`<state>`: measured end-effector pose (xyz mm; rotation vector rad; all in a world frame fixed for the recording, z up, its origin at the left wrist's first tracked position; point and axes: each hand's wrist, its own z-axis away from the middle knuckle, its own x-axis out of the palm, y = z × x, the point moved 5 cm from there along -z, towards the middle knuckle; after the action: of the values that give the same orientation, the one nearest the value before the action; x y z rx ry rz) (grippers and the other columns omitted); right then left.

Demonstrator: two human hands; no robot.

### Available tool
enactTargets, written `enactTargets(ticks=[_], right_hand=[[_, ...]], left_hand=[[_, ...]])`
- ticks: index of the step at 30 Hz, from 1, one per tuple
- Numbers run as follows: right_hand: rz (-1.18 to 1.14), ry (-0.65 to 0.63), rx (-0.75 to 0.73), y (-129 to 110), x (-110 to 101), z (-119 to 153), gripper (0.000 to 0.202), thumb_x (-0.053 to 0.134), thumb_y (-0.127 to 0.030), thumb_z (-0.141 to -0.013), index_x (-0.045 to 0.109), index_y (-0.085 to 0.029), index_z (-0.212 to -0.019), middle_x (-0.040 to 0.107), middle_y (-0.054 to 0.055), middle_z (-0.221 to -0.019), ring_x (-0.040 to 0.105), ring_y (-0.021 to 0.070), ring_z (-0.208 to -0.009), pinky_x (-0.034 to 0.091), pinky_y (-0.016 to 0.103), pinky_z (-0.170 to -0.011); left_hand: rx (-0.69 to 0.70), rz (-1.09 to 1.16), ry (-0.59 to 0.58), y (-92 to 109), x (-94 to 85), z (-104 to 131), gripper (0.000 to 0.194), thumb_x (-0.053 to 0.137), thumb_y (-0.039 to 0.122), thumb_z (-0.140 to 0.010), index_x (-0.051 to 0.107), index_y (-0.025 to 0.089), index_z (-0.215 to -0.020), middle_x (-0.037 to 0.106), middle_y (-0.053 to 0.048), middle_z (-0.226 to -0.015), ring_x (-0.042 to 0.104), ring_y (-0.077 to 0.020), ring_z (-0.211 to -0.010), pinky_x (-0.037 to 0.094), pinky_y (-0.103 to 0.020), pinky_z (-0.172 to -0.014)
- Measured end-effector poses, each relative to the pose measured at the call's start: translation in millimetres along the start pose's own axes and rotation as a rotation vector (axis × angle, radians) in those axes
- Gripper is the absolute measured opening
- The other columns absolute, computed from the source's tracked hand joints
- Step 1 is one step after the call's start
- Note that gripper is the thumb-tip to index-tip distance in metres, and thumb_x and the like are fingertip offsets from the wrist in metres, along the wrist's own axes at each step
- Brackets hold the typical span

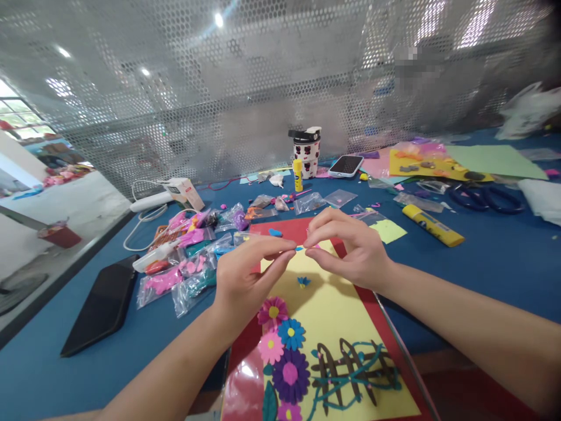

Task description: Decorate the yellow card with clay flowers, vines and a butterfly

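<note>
Over the upper part of a yellow sheet (337, 310), my left hand (252, 269) and my right hand (350, 248) nearly meet at the fingertips. A tiny blue piece (299, 248) sits at my left fingertips, which are pinched together. My right thumb and index finger are also close together; whatever they hold is too small to name. Below them, a small blue flower piece (303, 282) lies on the sheet. Clay flowers in purple (290, 374), blue and pink line its left side, and a brown fence (350, 371) with teal vines spans the bottom.
Bags of coloured clay (197, 263) and a black tablet-like object (103, 304) lie left. Behind are a glue stick (298, 175), a patterned cup (310, 155) and a phone (346, 166). A yellow tube (432, 225) and dark scissors (486, 199) lie right.
</note>
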<state>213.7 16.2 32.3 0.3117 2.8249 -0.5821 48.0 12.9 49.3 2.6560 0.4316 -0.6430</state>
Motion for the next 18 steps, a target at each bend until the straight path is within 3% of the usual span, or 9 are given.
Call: enactTargets(ticks=[18], right_hand=[[0.019,0.0,-0.023,-0.7,0.1,-1.0,0.007,0.071,-0.016,-0.08,0.069,-0.019,-0.086,0.064,0.002,-0.082,0.063,0.0123,-0.076,0.05,0.03,-0.069]], left_hand=[[0.035,0.019,-0.019,-0.1,4.2,3.3,0.009,0.07,0.013,-0.081,0.068,0.019,-0.089,0.076,-0.001,-0.083,0.07,-0.01,-0.078,0.057,-0.021,-0.074]])
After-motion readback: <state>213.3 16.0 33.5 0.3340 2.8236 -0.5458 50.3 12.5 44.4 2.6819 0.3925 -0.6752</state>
